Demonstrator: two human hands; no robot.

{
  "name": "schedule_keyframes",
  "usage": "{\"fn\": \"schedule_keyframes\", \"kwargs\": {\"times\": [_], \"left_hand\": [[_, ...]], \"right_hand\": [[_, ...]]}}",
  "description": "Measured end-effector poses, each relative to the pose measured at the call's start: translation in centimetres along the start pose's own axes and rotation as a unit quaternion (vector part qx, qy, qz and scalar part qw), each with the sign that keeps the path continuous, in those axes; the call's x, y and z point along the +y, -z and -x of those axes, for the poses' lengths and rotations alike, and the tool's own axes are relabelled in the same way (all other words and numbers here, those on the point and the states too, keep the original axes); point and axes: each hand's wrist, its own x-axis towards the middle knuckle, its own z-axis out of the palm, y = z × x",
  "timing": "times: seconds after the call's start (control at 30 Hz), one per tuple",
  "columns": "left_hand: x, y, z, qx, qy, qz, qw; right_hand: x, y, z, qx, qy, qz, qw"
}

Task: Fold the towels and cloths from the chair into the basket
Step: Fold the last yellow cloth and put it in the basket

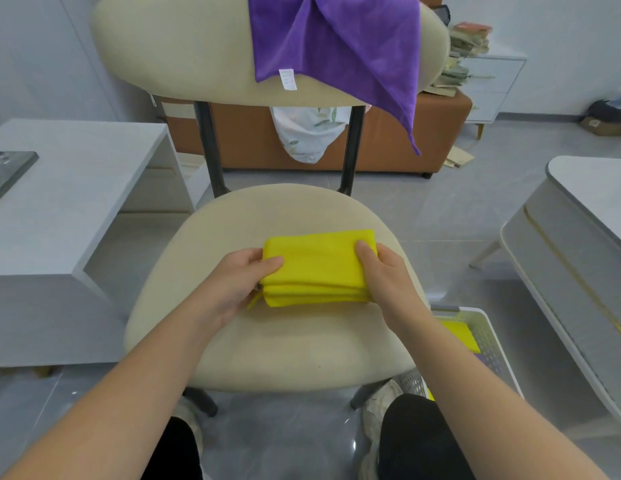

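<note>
On the chair seat (267,341), in the head view, we hold the folded yellow cloth (319,268), its long axis crosswise: left hand (233,285) pinching the left end, right hand (385,275) the right end. The basket (489,341) sits low to the right, nearest our right hand.

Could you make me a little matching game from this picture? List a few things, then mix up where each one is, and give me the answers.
Things:
1. yellow cloth
2. purple towel
3. basket
4. phone

Places:
A. on the floor, to the right of the chair
B. folded, on the seat of that chair
C. on the white table at the left
D. draped over the backrest of that chair

Pairs: 1-B, 2-D, 3-A, 4-C
</note>
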Motion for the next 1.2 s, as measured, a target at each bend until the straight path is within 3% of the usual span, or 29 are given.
{"fn": "schedule_keyframes", "kwargs": {"times": [0.23, 0.53, 0.7, 0.8, 1.0, 1.1, 1.2], "left_hand": [[-0.2, 0.0, 0.1, -0.058, 0.026, 0.024, 0.998], [0.0, -0.1, 0.2, -0.028, 0.006, 0.001, 1.0], [0.9, -4.7, 0.2, -0.01, 0.011, -0.013, 1.0], [0.3, -10.1, -0.4, -0.045, -0.001, -0.066, 0.997], [-3.7, -24.5, -2.2, -0.073, -0.025, -0.191, 0.979], [-7.7, -30.4, -3.3, -0.072, 0.005, -0.29, 0.954], [-12.4, -33.7, -4.7, -0.089, 0.088, -0.353, 0.927]], "right_hand": [[-0.1, -0.1, -0.1, 0.009, -0.028, -0.008, 1.0], [-0.7, 1.2, -0.1, -0.072, -0.176, -0.119, 0.974], [0.3, 6.5, 0.2, -0.121, -0.164, -0.111, 0.973], [1.6, 11.9, 0.2, -0.079, -0.134, -0.108, 0.982], [8.5, 23.2, 0.7, 0.086, -0.144, -0.078, 0.983], [13.8, 26.3, 1.0, 0.125, -0.181, -0.039, 0.975], [19.3, 28.0, 1.1, 0.122, -0.232, 0.028, 0.964]]}}
